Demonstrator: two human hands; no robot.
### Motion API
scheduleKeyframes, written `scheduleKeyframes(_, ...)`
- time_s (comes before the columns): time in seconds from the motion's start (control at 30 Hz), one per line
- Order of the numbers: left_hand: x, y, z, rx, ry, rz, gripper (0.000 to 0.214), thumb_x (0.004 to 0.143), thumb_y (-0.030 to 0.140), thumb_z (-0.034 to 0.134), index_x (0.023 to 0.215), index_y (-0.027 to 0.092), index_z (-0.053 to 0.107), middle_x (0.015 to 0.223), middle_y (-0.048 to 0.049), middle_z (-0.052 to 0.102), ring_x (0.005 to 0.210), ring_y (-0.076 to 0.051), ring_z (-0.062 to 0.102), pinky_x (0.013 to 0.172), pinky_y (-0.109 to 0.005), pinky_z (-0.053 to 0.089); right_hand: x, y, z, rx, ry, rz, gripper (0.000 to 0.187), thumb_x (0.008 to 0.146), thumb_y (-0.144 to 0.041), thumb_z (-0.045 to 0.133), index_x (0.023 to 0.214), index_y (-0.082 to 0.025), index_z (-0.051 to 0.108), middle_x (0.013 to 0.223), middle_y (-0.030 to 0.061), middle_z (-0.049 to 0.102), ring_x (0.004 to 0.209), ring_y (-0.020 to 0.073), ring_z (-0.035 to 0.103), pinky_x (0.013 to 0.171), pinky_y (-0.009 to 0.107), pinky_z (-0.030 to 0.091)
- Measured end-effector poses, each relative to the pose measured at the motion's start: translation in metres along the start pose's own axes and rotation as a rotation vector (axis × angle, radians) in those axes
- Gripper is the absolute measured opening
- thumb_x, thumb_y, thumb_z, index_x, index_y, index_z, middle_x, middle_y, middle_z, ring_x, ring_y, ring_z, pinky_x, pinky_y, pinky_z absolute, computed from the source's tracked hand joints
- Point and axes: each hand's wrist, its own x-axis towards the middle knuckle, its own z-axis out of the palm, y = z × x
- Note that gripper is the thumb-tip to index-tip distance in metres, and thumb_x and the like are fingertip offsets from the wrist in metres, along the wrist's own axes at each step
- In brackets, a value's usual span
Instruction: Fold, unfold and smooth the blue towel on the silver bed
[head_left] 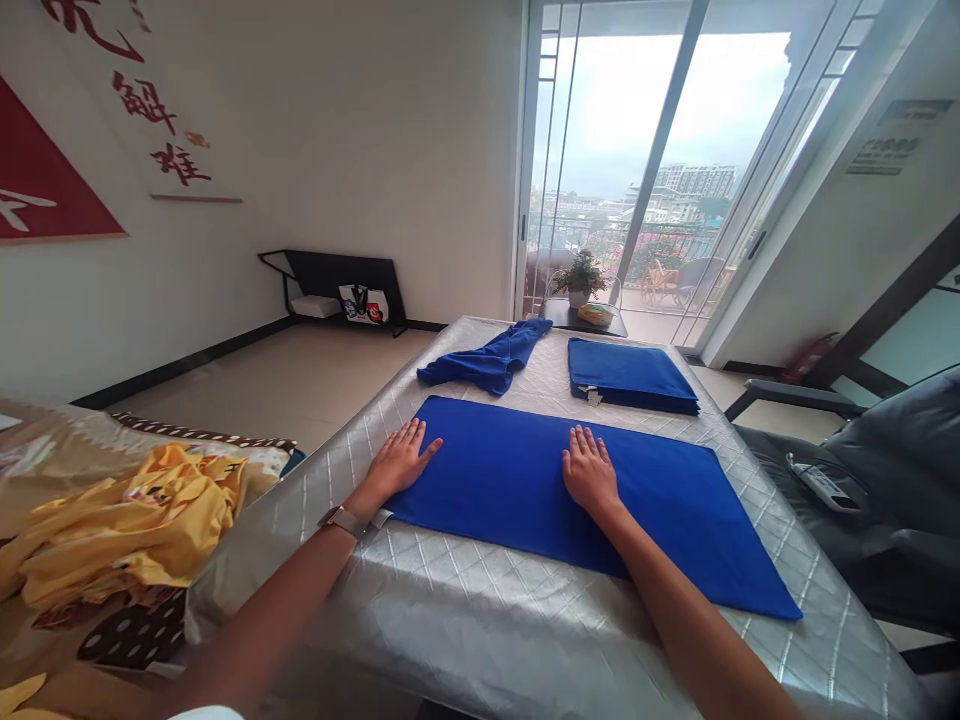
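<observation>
A blue cloth (495, 480) lies spread flat in a long rectangle on the silver quilted table cover (480, 610). My left hand (401, 458) rests palm down at its left edge, thumb apart from the fingers. Near the cloth's middle, my right hand (590, 467) lies flat with fingers stretched out. Neither hand grips anything. Beyond the spread cloth, a folded stack of blue cloths (630, 372) sits at the right, with a white tag at its front edge. To its left lies a crumpled blue cloth (491, 358).
Yellow clothing (142, 530) is heaped at the left. A dark armchair (885, 460) bearing a power strip (823, 485) stands at the right. Behind the table, a potted plant (580, 278) sits on a small chair before the sliding glass door (645, 130).
</observation>
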Motion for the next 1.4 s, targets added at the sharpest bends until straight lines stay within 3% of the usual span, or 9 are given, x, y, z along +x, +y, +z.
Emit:
scheduleKeyframes(0.23,0.001,-0.005,0.006,-0.014,0.033,0.019,0.080,0.103,0.062,0.015,0.158,0.006,0.031,0.164,-0.0187,0.029,0.153,-0.028,0.025,0.125,-0.048,0.020,-0.031,0.020,-0.002,-0.015,-0.191,-0.004,0.068,0.105,-0.045,0.016,0.162,-0.009,0.020,0.169,0.0077,0.018,0.156,0.0204,0.012,0.127,0.042,0.008)
scheduleKeyframes(0.57,0.000,0.002,-0.003,-0.031,-0.016,0.001,0.082,0.102,0.063,0.017,0.158,0.003,0.029,0.165,-0.0178,0.026,0.154,-0.027,0.023,0.126,-0.046,0.018,-0.087,0.207,-0.008,-0.154,-0.082,0.358,0.075,0.100,-0.044,0.010,0.160,-0.001,0.025,0.167,0.0159,0.024,0.154,0.0268,0.021,0.125,0.047,0.019)
scheduleKeyframes(0.7,-0.002,0.002,-0.006,-0.040,0.013,-0.006,0.081,0.102,0.061,0.020,0.156,0.003,0.032,0.164,-0.0190,0.029,0.153,-0.029,0.026,0.126,-0.047,0.019,-0.098,0.232,-0.021,-0.179,-0.069,0.442,0.074,0.099,-0.041,0.012,0.158,0.000,0.029,0.165,0.0185,0.028,0.154,0.0289,0.022,0.124,0.050,0.020)
scheduleKeyframes(0.8,-0.005,0.006,-0.014,-0.026,0.105,0.004,0.079,0.102,0.060,0.020,0.157,0.006,0.032,0.164,-0.0177,0.030,0.153,-0.030,0.025,0.126,-0.050,0.019,-0.098,0.209,-0.033,-0.239,-0.015,0.416,0.071,0.099,-0.037,0.015,0.157,-0.001,0.032,0.165,0.0183,0.028,0.155,0.0287,0.020,0.124,0.051,0.018)
scheduleKeyframes(0.9,-0.014,0.027,-0.024,-0.021,0.154,0.074,0.079,0.103,0.061,0.017,0.157,0.006,0.032,0.165,-0.0172,0.028,0.155,-0.029,0.021,0.126,-0.048,0.018,-0.095,0.153,-0.039,-0.230,0.015,0.270,0.068,0.100,-0.035,0.016,0.157,-0.001,0.032,0.165,0.0169,0.028,0.156,0.0266,0.016,0.125,0.048,0.017)
scheduleKeyframes(1.07,-0.043,0.126,-0.030,-0.158,0.040,0.457,0.077,0.104,0.063,0.015,0.157,0.012,0.035,0.163,-0.0137,0.033,0.153,-0.024,0.027,0.126,-0.041,0.022,-0.088,0.030,-0.031,-0.061,-0.074,0.007,0.066,0.104,-0.041,0.013,0.162,-0.012,0.025,0.168,0.0074,0.022,0.156,0.0198,0.015,0.126,0.041,0.015)
scheduleKeyframes(1.17,-0.060,0.188,-0.024,-0.234,0.052,0.643,0.074,0.105,0.062,0.017,0.159,0.014,0.031,0.165,-0.0121,0.030,0.154,-0.020,0.023,0.126,-0.038,0.020,-0.086,-0.018,-0.020,-0.007,-0.158,-0.075,0.064,0.104,-0.036,0.017,0.162,-0.012,0.025,0.168,0.0071,0.019,0.156,0.0203,0.013,0.127,0.042,0.012)
scheduleKeyframes(1.27,-0.070,0.216,-0.017,-0.255,0.019,0.691,0.074,0.105,0.061,0.016,0.159,0.012,0.029,0.165,-0.0125,0.028,0.155,-0.020,0.020,0.127,-0.039,0.018,-0.087,-0.031,-0.011,-0.013,-0.194,-0.109,0.063,0.102,-0.033,0.022,0.161,-0.012,0.026,0.168,0.0075,0.016,0.156,0.0215,0.010,0.127,0.043,0.009)
scheduleKeyframes(1.4,-0.072,0.196,-0.013,-0.224,-0.020,0.644,0.075,0.104,0.063,0.017,0.160,0.014,0.029,0.165,-0.0119,0.027,0.155,-0.021,0.020,0.127,-0.040,0.016,-0.092,-0.010,-0.008,-0.026,-0.188,-0.060,0.066,0.104,-0.042,0.019,0.162,-0.012,0.022,0.169,0.0070,0.015,0.156,0.0207,0.011,0.127,0.042,0.010)
